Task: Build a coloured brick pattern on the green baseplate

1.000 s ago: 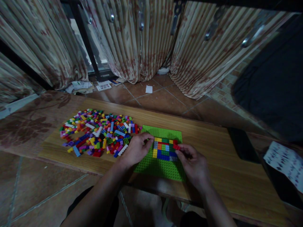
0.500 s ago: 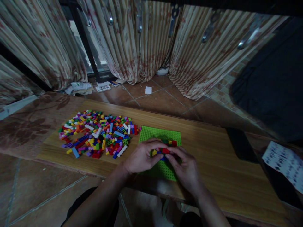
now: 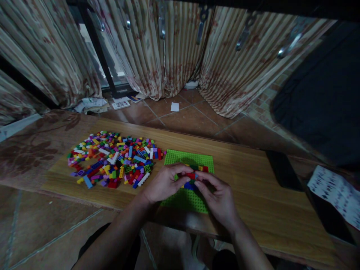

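Observation:
Over the green baseplate [image 3: 185,204], my left hand [image 3: 164,183] is closed, thumb and finger pinching a red brick [image 3: 191,175]. My right hand [image 3: 218,191] is closed too, its fingertips at the brick's right end around a small blue brick [image 3: 196,175], partly covered by the fingers. Whether the two bricks are joined I cannot tell. Below them a dark blue brick [image 3: 189,185] shows on the baseplate, with a bit of yellow beside it. Behind the fingers runs a row of green, yellow and red bricks [image 3: 200,168], partly hidden by my hands.
Left of the baseplate lies a wide heap of loose coloured bricks [image 3: 112,161] on the wooden tabletop [image 3: 253,195]. A dark flat object [image 3: 284,170] and a printed sheet [image 3: 334,191] lie at the right. Curtains [image 3: 174,56] hang beyond the table.
My hands have drawn slightly apart, and the red brick sits a little higher and left. A small blue brick now shows at my right fingertips. The whole view has shifted slightly.

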`<state>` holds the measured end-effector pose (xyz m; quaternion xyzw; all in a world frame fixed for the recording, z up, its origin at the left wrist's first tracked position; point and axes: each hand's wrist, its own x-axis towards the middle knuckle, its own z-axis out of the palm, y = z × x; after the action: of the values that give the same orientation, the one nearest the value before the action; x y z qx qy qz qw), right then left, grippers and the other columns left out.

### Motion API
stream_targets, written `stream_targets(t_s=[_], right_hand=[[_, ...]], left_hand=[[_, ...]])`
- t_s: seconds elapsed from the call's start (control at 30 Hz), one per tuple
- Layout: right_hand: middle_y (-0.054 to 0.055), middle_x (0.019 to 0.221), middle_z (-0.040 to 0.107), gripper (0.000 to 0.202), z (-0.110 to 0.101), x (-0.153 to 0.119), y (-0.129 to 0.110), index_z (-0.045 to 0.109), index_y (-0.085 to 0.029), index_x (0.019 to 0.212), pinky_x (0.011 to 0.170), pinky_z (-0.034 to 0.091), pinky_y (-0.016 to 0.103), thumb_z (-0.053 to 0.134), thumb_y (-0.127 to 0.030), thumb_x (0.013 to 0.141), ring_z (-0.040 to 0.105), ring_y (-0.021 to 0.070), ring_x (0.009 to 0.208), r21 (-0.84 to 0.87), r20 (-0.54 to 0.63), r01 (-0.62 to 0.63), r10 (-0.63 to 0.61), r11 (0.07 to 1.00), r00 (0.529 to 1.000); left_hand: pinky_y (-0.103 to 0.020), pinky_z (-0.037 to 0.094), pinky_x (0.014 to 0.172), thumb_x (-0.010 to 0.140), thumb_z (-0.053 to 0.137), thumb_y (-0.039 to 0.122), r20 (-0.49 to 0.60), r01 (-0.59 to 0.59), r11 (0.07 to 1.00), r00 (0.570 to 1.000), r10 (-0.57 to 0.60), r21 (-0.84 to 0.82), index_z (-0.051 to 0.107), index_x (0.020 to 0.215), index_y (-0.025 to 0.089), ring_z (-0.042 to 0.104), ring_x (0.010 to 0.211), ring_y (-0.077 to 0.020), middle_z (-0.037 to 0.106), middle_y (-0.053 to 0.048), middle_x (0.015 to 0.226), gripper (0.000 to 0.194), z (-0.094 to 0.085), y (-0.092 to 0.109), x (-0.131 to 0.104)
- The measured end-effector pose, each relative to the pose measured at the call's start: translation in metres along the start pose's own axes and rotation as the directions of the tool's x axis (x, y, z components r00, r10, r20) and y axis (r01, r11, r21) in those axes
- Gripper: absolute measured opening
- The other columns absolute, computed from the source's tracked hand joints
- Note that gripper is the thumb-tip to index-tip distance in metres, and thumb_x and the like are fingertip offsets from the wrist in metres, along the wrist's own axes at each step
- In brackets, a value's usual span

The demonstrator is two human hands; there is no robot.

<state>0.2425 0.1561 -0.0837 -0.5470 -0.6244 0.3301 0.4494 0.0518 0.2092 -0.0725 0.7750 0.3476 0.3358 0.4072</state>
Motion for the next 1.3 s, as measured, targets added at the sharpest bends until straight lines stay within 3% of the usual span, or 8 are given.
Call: stream_targets(t_s=[0.17,0.27,0.6,1.3], right_hand=[[0.005,0.095,0.073,0.023,-0.022,0.004,0.007,0.073,-0.023,0.099,0.075,0.053,0.031,0.063,-0.039,0.086,0.067,0.0190,0.085,-0.046,-0.248,-0.115,0.101,0.992,0.964],[0.006,0.097,0.073,0.026,-0.030,0.005,0.015,0.073,-0.021,0.098,0.074,0.052,0.033,0.063,-0.041,0.085,0.067,0.0205,0.086,-0.042,-0.316,-0.138,0.118,0.989,0.941],[0.007,0.097,0.073,0.028,-0.032,0.005,0.019,0.073,-0.021,0.097,0.072,0.053,0.033,0.059,-0.043,0.086,0.067,0.0212,0.087,-0.171,-0.297,-0.115,0.060,0.979,0.953],[0.006,0.091,0.073,0.026,-0.037,0.002,0.014,0.073,-0.021,0.094,0.072,0.053,0.033,0.057,-0.040,0.088,0.067,0.0204,0.083,-0.229,-0.251,-0.082,0.023,0.970,0.968]], left_hand=[[-0.029,0.051,0.086,0.091,0.054,0.021,-0.173,0.051,0.986,0.985,-0.023,0.157,0.067,0.104,0.018,0.066,0.093,-0.0170,0.070,-0.005,0.101,0.018,-0.013,-0.019,0.004],[-0.031,0.051,0.085,0.091,0.053,0.020,-0.204,0.080,0.969,0.978,-0.032,0.235,0.067,0.104,0.018,0.065,0.093,-0.0181,0.070,-0.006,0.100,0.018,-0.018,-0.026,0.008],[-0.029,0.051,0.085,0.093,0.048,0.020,-0.063,0.044,0.941,0.998,-0.024,0.335,0.066,0.104,0.020,0.064,0.094,-0.0171,0.068,-0.005,0.102,0.020,-0.005,-0.027,0.014],[-0.026,0.050,0.081,0.090,0.051,0.017,-0.036,0.079,0.949,0.997,-0.071,0.306,0.068,0.098,0.020,0.064,0.087,-0.0153,0.068,-0.003,0.097,0.019,-0.004,-0.027,0.020]])
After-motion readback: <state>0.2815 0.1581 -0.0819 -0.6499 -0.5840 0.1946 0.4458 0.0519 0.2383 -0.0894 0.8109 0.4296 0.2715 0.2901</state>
